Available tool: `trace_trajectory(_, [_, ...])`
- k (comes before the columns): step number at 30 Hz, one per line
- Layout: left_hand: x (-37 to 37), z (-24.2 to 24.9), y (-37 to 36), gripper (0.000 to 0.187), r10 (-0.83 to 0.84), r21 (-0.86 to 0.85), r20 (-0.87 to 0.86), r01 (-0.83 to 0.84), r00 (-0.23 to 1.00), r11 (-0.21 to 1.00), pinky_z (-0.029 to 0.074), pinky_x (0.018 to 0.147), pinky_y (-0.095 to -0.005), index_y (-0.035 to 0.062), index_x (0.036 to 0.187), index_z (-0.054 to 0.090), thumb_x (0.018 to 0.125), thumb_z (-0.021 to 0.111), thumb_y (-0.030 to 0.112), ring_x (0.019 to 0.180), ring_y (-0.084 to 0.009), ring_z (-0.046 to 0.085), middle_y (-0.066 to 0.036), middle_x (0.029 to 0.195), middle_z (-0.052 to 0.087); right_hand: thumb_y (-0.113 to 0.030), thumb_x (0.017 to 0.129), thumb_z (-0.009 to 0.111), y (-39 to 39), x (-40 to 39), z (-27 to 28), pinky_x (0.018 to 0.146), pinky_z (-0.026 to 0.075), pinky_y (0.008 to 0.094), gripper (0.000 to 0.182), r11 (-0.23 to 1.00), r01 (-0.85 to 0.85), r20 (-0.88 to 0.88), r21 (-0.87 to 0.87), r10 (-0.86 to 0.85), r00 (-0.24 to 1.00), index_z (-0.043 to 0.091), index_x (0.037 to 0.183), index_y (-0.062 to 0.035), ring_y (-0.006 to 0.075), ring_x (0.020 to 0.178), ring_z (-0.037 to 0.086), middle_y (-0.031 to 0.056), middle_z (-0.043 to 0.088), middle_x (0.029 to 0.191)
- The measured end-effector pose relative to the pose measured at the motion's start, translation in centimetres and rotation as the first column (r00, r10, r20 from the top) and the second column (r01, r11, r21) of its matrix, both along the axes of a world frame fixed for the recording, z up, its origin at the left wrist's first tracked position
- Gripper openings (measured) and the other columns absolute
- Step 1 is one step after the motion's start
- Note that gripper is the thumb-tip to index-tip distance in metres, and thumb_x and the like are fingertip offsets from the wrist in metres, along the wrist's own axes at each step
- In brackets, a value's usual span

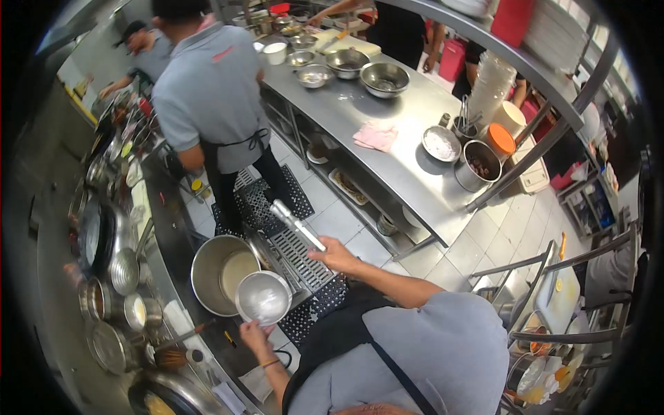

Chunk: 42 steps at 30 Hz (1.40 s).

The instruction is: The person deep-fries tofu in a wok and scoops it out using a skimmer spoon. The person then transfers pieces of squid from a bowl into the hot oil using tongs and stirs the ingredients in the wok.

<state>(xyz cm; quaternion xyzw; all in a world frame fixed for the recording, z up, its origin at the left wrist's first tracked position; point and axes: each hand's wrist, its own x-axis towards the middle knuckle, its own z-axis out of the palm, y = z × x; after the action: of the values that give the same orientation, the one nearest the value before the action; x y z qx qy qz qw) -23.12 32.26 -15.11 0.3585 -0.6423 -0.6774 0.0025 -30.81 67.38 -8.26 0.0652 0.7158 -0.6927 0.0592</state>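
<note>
My left hand (256, 336) has its fingers closed at the near rim of a round silver bowl (264, 296), which is held tilted and shows a bright, pale inside. Partly behind the bowl in this view stands a deep steel stockpot (206, 277) with a pale, cloudy liquid (238, 270) inside. My right hand (337, 256) is wrapped around the lower end of a silver metal rod (299, 227) with a thicker, knobbed far end. The rod points up and away, over the floor grate (304, 257).
A crowded cooking line with pans and a skimmer (124, 271) runs along the left. One co-worker (214, 97) stands ahead with their back to me. A steel worktable (408, 155) holds bowls, a pink cloth (375, 136) and a pot (478, 166). Perforated black mats (315, 311) cover some floor.
</note>
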Motion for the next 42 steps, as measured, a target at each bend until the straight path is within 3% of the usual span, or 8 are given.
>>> trace_trajectory(1, [-1.2,-0.8,3.3,0.013,-0.041,0.083,0.018,0.04,0.999,0.996,0.065,0.052,-0.0423,0.0013,0.094,0.052,0.087,0.061,0.004,0.062,-0.0207,0.062,-0.01,0.084,0.056,-0.018,0.092,0.072,2.8,0.0,0.6,0.075,0.049,0.0293,0.021,0.998,0.065,-0.051,-0.017,-0.066,0.997,0.065,0.103,-0.0012,0.0125,0.086,0.058,0.0027,0.064,0.089])
trace_trajectory(5, [-6.9,-1.3,15.7,0.013,-0.298,0.248,0.04,0.28,0.954,0.927,0.064,0.055,-0.0437,-0.0009,0.097,0.05,0.087,0.059,0.003,0.067,-0.0281,0.066,-0.013,0.09,0.059,-0.019,0.092,0.072,13.7,0.2,-1.1,0.069,0.047,0.0318,0.019,0.847,0.46,-0.203,0.267,-0.417,0.886,0.066,0.1,-0.0026,0.013,0.076,0.055,0.0041,0.062,0.081])
trace_trajectory(12, [-18.0,3.0,33.5,0.01,-0.642,0.432,-0.071,0.604,0.763,0.67,0.064,0.065,-0.0394,0.0009,0.097,0.048,0.09,0.055,0.0,0.078,-0.0292,0.068,-0.015,0.099,0.06,-0.015,0.091,0.069,26.7,5.2,-6.7,0.068,0.049,0.0334,0.021,0.484,0.829,-0.187,0.281,-0.82,0.542,0.065,0.103,0.0007,0.0169,0.072,0.058,0.0091,0.063,0.077])
trace_trajectory(18, [-27.3,7.5,50.9,0.015,-0.691,0.476,-0.186,0.679,0.698,0.558,0.064,0.068,-0.0371,-0.0013,0.105,0.048,0.094,0.058,0.0,0.089,-0.0306,0.066,-0.017,0.11,0.057,-0.015,0.091,0.07,27.3,8.3,-6.5,0.061,0.045,0.0309,0.02,0.379,0.879,-0.257,0.29,-0.854,0.453,0.064,0.102,0.001,0.0142,0.064,0.051,0.0056,0.058,0.072])
trace_trajectory(22, [-31.6,8.9,60.1,0.021,-0.742,0.426,-0.182,0.732,0.646,0.532,0.065,0.074,-0.0377,-0.0022,0.113,0.046,0.096,0.057,0.001,0.097,-0.0319,0.066,-0.017,0.118,0.055,-0.014,0.086,0.074,26.7,7.5,-6.9,0.067,0.052,0.0402,0.02,0.385,0.862,-0.291,0.331,-0.827,0.481,0.066,0.098,0.0,0.0331,0.071,0.066,0.0196,0.067,0.081])
trace_trajectory(26, [-33.8,8.2,65.6,0.035,-0.752,0.457,-0.193,0.736,0.63,0.499,0.062,0.088,-0.0439,-0.0001,0.13,0.04,0.099,0.054,0.003,0.106,-0.038,0.063,-0.019,0.125,0.052,-0.014,0.085,0.074,26.5,7.5,-7.2,0.066,0.052,0.042,0.019,0.37,0.856,-0.356,0.362,-0.793,0.494,0.066,0.096,-0.0004,0.0366,0.072,0.067,0.0192,0.068,0.081])
trace_trajectory(33, [-31.6,7.7,60.9,0.061,-0.85,0.381,-0.293,0.869,0.438,0.316,0.057,0.09,-0.0445,0.0038,0.153,0.023,0.099,0.052,0.003,0.108,-0.0371,0.065,-0.021,0.149,0.04,-0.011,0.085,0.073,26.5,7.5,-7.2,0.066,0.052,0.0398,0.019,0.399,0.846,-0.269,0.354,-0.823,0.501,0.066,0.099,-0.0004,0.032,0.07,0.067,0.0186,0.066,0.08])
trace_trajectory(42, [-19.7,-2.3,31.4,0.046,-0.613,-0.003,0.016,0.613,0.79,0.79,0.051,0.068,-0.0239,0.0011,0.126,0.062,0.085,0.078,0.015,0.078,-0.0098,0.065,-0.008,0.091,0.073,-0.011,0.088,0.072,27.5,6.7,-8.0,0.058,0.046,0.032,0.016,0.471,0.776,-0.253,0.42,-0.76,0.598,0.065,0.097,0.001,0.0143,0.06,0.052,0.0073,0.06,0.069])
